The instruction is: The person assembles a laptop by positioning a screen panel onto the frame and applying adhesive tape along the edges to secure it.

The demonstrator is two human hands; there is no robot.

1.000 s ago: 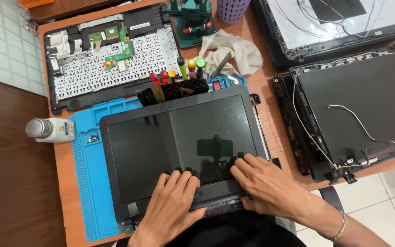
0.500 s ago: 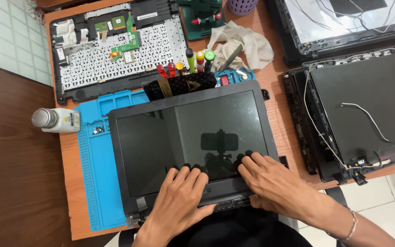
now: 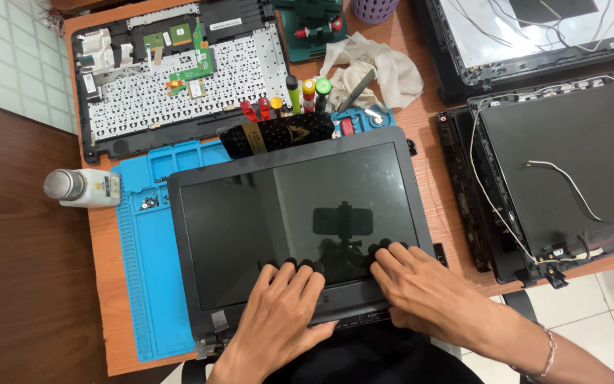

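Observation:
A black laptop screen assembly (image 3: 293,206) lies face up on a blue work mat (image 3: 143,249) on the wooden table. My left hand (image 3: 278,313) lies flat on the lower bezel, fingertips on the glass near its middle. Just to its right my right hand (image 3: 421,291) rests the same way, fingers spread on the lower right part of the screen. Neither hand grips anything. A metal hinge (image 3: 211,338) sticks out at the panel's lower left corner.
Behind the screen stand a pouch of screwdrivers (image 3: 286,121), an upturned keyboard case with a green board (image 3: 179,71) and a crumpled cloth (image 3: 378,67). A small bottle (image 3: 83,187) lies at the left. Two opened laptop lids with loose cables (image 3: 563,171) fill the right side.
The view has shifted, so everything sits lower and further right in the frame. Both hands stay pressed on the screen's lower edge, with the fingers edging slightly up the glass.

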